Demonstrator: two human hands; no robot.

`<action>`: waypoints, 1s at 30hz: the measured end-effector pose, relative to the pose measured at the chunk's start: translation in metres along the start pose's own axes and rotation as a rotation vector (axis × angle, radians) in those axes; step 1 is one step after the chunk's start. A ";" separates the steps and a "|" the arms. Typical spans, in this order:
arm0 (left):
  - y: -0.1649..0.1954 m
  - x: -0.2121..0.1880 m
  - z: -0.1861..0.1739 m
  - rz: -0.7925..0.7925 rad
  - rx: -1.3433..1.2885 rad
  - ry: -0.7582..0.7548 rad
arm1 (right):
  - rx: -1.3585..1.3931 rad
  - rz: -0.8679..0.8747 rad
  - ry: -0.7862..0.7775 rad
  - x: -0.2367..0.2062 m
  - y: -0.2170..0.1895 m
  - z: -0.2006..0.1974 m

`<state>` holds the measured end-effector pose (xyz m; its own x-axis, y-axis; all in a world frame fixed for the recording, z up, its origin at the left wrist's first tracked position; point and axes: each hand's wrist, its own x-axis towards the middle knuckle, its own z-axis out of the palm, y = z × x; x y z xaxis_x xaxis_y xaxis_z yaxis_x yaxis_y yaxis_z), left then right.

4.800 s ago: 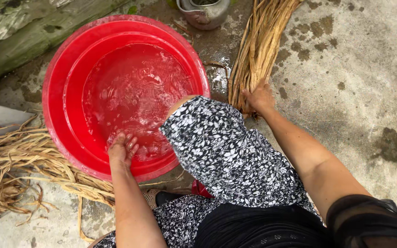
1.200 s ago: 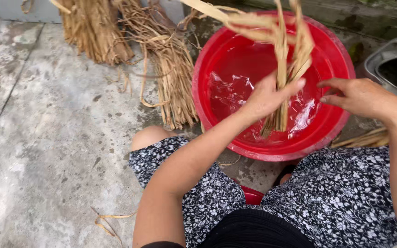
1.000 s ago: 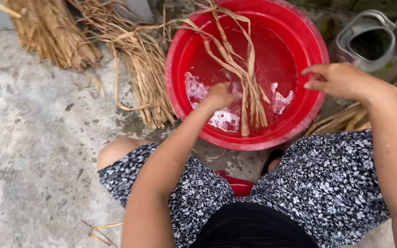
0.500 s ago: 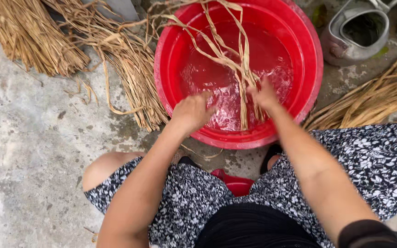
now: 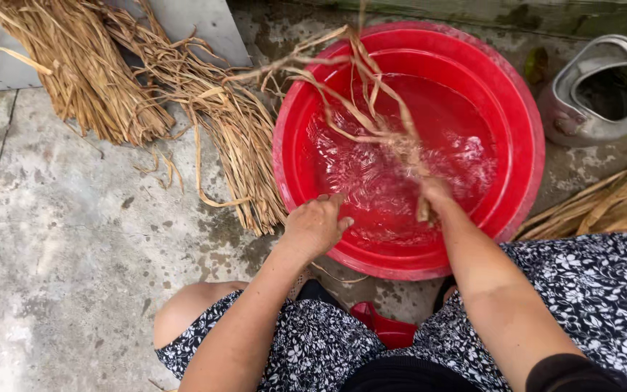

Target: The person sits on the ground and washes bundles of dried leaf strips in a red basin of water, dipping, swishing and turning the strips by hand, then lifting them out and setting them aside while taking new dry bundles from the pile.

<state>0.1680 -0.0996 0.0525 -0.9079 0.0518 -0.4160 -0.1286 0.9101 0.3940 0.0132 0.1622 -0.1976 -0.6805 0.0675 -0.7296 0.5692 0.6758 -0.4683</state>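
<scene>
A round red plastic basin (image 5: pixel 520 109) holds rippling water on the concrete ground in front of my knees. My right hand (image 5: pixel 435 196) is inside the basin, shut on a bunch of long dry straw strands (image 5: pixel 371 101) whose ends trail over the far left rim. My left hand (image 5: pixel 316 226) rests on the near rim of the basin, fingers loosely curled, holding nothing.
Bundles of dry straw (image 5: pixel 74 72) lie on the ground left of the basin, partly on a grey board (image 5: pixel 197 22). More straw (image 5: pixel 611 207) lies at the right. A dented metal pot (image 5: pixel 600 91) stands right of the basin. A low red stool (image 5: pixel 386 327) shows between my legs.
The view has shifted, so the basin sits further right. My right hand now grips the straw low in the water. My left hand has drawn back from the water to the near rim.
</scene>
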 end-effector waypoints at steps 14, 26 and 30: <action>-0.017 0.077 0.079 -0.011 0.119 -0.268 | -0.694 -0.196 -0.697 -0.062 -0.019 0.066; -0.012 0.134 0.099 -0.423 -1.454 -0.458 | -0.589 -0.686 -0.650 -0.185 -0.102 -0.048; 0.003 0.157 0.085 -0.143 -1.608 -0.277 | -0.644 -0.899 -0.486 -0.247 -0.114 -0.082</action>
<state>0.0587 -0.0536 -0.0808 -0.7806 0.2391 -0.5774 -0.6197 -0.4159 0.6656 0.0783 0.1288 0.0766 -0.3920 -0.8041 -0.4470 -0.4468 0.5911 -0.6715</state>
